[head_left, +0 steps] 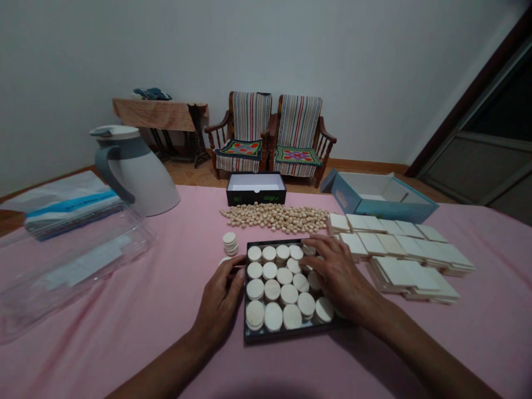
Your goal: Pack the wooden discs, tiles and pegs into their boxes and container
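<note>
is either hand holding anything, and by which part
Nothing is lifted. The left hand rests against the left rim of the black tray; the right hand lies over the round discs on its right side; whether it pinches one cannot be told.

Light is dim and even; only a faint, soft shadow lies under the right hand [338,277] on the pink surface [124,321]. The white discs [272,291] look sharp without glare, while wide-angle distortion bends the doorframe [469,100] at the right edge.

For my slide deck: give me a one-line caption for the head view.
Left hand at the black tray, right hand on the wooden discs inside it.
</note>
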The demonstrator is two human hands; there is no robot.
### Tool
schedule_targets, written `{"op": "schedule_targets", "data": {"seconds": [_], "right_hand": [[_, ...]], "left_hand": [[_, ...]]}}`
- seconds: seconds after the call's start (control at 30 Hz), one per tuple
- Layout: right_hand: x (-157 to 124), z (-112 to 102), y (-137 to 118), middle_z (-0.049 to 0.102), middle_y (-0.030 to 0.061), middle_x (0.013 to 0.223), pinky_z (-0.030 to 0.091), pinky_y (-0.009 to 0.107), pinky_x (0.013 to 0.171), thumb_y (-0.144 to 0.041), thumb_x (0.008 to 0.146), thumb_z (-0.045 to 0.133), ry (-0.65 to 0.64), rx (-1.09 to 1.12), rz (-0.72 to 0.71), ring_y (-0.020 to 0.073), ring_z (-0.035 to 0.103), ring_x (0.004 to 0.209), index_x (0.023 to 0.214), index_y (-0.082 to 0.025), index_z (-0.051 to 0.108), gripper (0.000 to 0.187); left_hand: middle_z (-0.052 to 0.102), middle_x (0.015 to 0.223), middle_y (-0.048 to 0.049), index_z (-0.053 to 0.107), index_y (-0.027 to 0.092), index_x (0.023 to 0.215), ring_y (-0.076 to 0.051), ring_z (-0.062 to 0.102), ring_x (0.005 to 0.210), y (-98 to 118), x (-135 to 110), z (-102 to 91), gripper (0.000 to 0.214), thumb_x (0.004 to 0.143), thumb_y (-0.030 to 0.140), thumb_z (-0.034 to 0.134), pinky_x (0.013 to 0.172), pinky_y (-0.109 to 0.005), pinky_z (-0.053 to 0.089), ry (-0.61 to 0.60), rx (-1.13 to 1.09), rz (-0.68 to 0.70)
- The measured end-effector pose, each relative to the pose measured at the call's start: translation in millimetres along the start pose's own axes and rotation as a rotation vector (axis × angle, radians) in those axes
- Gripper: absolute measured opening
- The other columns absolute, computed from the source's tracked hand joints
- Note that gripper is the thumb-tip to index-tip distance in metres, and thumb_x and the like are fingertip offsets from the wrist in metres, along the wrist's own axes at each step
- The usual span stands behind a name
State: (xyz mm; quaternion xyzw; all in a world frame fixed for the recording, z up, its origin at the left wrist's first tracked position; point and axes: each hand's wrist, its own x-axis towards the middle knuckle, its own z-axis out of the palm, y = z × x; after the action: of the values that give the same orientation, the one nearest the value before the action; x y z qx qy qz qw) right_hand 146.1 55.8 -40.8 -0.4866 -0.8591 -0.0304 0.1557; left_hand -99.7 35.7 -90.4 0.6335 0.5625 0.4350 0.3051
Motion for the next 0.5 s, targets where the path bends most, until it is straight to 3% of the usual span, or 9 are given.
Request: {"op": "schedule_targets", "data": {"seconds": [0.1, 0.3, 0.5], "right_hand": [[0.8, 4.6, -1.0, 0.053, 0.0094, 0.129, 0.031, 0.046, 0.094, -0.003, 0.078, 0.049, 0.012, 0.001, 0.017, 0.0279, 0.035, 0.125, 0.093, -0.021, 0.069, 0.031], [-2.3, 2.0, 8.4, 0.061, 0.0079, 0.115, 0.036, 0.042, 0.091, 0.001, 0.075, 0.045, 0.121, 0.064, -0.004, 0.0244, 0.045, 0.114, 0.091, -0.021, 0.068, 0.036], [-8.5, -4.2, 9.6, 0.063, 0.0092, 0.109, 0.04, 0.042, 0.087, -0.003, 0.076, 0.046, 0.19, 0.111, -0.048, 0.0238, 0.049, 0.109, 0.093, -0.019, 0.066, 0.031]], "left_hand": [[0.059, 0.12, -0.0076, 0.055, 0.022, 0.117, -0.022, 0.057, 0.105, 1.1, 0.1, -0.4, 0.034, 0.09, 0.039, 0.043, 0.085, -0.034, 0.046, -0.001, -0.005, -0.001], [0.06, 0.117, -0.008, 0.055, 0.02, 0.116, -0.022, 0.056, 0.105, 2.0, -1.0, 0.4, 0.033, 0.09, 0.037, 0.044, 0.087, -0.035, 0.045, 0.02, -0.035, 0.0], [0.064, 0.103, -0.0085, 0.057, 0.017, 0.107, -0.019, 0.062, 0.087, 5.0, 11.4, -14.6, 0.029, 0.086, 0.035, 0.048, 0.072, -0.03, 0.05, 0.166, -0.004, -0.012]]}}
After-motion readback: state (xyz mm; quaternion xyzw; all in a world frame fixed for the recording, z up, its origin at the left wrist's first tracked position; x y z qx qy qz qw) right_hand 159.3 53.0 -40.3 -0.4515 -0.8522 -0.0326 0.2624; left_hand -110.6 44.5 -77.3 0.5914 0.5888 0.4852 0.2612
